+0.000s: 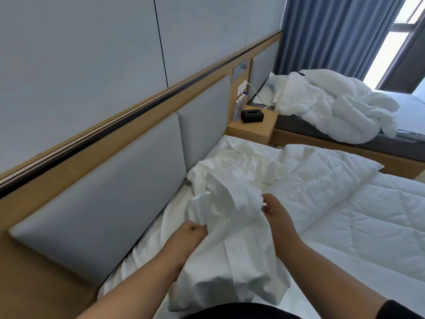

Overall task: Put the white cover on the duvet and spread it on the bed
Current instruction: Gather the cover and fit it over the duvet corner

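The likeliest trouble from here, as I judge it, is hunting for the opening in a crumpled white cotton duvet cover (232, 226) that is bunched and twisted: if the hands gather the wrong edge, the cover goes on skewed or inside out, and tugging at a twisted fold would only tighten the tangle. The left hand (188, 233) is curled closed around a gathered fold at the cover's near left side. The right hand (273, 208) pinches an upper edge of the same cloth, fingers bent tight, slightly beyond and to the right of the left. The cover hangs between both hands and trails away past them toward the grey padded headboard (103, 192). The white quilted duvet (345, 203) lies flat just right of the right hand, uncovered, on the bed.
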`<act>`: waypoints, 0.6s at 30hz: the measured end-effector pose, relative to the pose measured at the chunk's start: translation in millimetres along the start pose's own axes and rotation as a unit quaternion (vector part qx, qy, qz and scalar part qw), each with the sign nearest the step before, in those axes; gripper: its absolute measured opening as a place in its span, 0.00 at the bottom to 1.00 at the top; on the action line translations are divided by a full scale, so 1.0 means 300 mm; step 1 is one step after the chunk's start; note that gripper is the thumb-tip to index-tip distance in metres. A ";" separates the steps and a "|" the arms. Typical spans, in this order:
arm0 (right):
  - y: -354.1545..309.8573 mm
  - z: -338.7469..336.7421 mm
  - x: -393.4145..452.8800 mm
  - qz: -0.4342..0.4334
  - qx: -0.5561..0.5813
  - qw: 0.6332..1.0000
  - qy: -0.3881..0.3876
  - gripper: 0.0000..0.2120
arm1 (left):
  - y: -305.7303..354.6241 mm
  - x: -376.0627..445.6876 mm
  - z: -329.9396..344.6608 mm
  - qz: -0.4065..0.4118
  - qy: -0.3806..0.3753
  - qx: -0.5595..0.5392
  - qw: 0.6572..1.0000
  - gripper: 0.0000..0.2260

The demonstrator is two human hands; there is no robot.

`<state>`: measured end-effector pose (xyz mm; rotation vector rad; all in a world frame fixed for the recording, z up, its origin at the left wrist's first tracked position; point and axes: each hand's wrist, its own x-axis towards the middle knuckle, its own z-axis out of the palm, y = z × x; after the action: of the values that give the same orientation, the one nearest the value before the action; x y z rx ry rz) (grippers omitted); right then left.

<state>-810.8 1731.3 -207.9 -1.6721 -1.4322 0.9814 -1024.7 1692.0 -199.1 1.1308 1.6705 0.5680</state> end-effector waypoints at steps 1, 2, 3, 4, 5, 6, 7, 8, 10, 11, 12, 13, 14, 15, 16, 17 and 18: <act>0.006 0.014 -0.013 0.008 0.005 1.000 -0.008 0.04 | 0.002 0.026 0.004 0.049 0.028 0.032 0.998 0.02; 0.014 0.026 -0.022 0.009 0.000 1.000 -0.013 0.04 | 0.007 0.048 0.019 0.090 0.024 0.052 0.994 0.04; 0.016 0.034 -0.033 0.004 -0.007 1.000 -0.016 0.04 | 0.014 0.056 0.031 0.115 -0.011 0.060 0.992 0.06; 0.020 0.036 -0.041 -0.004 -0.014 1.000 -0.014 0.04 | 0.027 0.055 0.042 0.136 -0.050 0.066 0.987 0.07; 0.020 0.034 -0.048 -0.011 -0.016 1.000 -0.010 0.05 | 0.027 0.057 0.053 0.142 -0.087 0.071 0.983 0.07; 0.020 0.028 -0.053 -0.018 -0.018 1.000 -0.005 0.05 | 0.034 0.049 0.070 0.158 -0.101 0.073 0.979 0.06; 0.015 0.020 -0.060 -0.022 -0.019 1.000 -0.004 0.05 | 0.026 0.058 0.086 0.170 -0.092 0.081 0.978 0.05; 0.008 0.010 -0.069 -0.024 -0.015 1.000 -0.003 0.05 | 0.022 0.057 0.096 0.184 -0.081 0.082 0.976 0.08; -0.013 -0.009 -0.086 -0.022 0.006 1.000 0.012 0.07 | 0.026 0.085 0.118 0.161 -0.049 0.078 0.983 0.19; -0.029 -0.023 -0.093 -0.021 0.021 0.999 0.035 0.08 | 0.023 0.104 0.128 0.142 -0.040 0.070 0.987 0.21; -0.047 -0.042 -0.095 -0.019 0.039 0.997 0.067 0.10 | 0.019 0.131 0.141 0.141 -0.023 0.046 0.989 0.19; -0.075 -0.071 -0.098 -0.017 0.067 0.992 0.101 0.11 | 0.016 0.160 0.151 0.136 -0.008 0.029 0.990 0.15; -0.101 -0.110 -0.102 -0.019 0.102 0.987 0.121 0.12 | 0.014 0.176 0.150 0.132 -0.004 0.015 0.991 0.13; -0.124 -0.156 -0.110 -0.028 0.135 0.983 0.120 0.13 | 0.018 0.179 0.133 0.118 0.002 -0.006 0.993 0.12; -0.141 -0.206 -0.128 -0.051 0.158 0.981 0.097 0.12 | 0.019 0.191 0.116 0.123 0.029 0.004 0.992 0.13; -0.155 -0.252 -0.160 -0.081 0.167 0.981 0.053 0.11 | 0.029 0.199 0.089 0.117 0.053 -0.001 0.992 0.14; -0.154 -0.291 -0.192 -0.104 0.167 0.980 -0.004 0.11 | 0.034 0.208 0.062 0.120 0.079 -0.009 0.990 0.15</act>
<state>-759.4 1676.6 -121.7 -1.2506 -1.3301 1.0452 -1007.7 1748.9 -227.7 1.3116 1.6694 0.8425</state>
